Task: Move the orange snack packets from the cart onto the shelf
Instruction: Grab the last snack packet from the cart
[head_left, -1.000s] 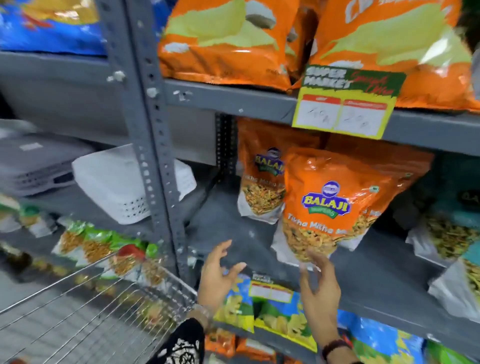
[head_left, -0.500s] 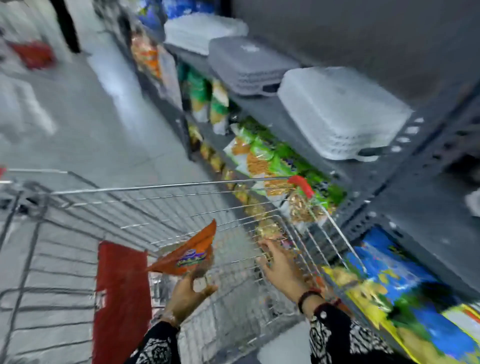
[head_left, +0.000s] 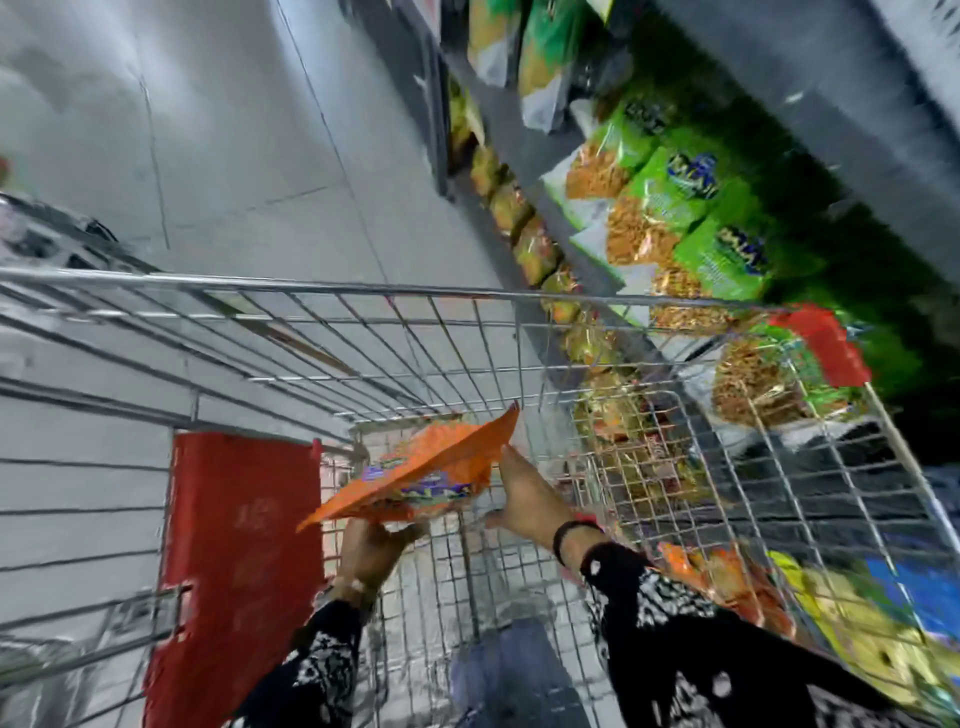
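Observation:
An orange snack packet (head_left: 431, 467) hangs flat inside the wire cart (head_left: 363, 291). My left hand (head_left: 371, 551) grips it from underneath at its near edge. My right hand (head_left: 524, 499) touches the packet's right edge with the fingers stretched out; whether it grips is hidden by blur. The shelf (head_left: 691, 343) runs along the right side of the cart, holding green packets. More orange packets (head_left: 727, 577) lie on a low shelf level behind the cart's right wall.
A red flap (head_left: 234, 561) hangs on the cart's left inside wall and a red corner guard (head_left: 826, 348) sits at the far right rim. Green snack packets (head_left: 675, 202) line the shelf. Blue and yellow packets (head_left: 883, 613) fill the lower right. Grey floor lies beyond.
The view swung from the shelf down into the cart. My left hand took an orange packet and lifted it; my right hand moved from the cart's wire to the packet's edge.

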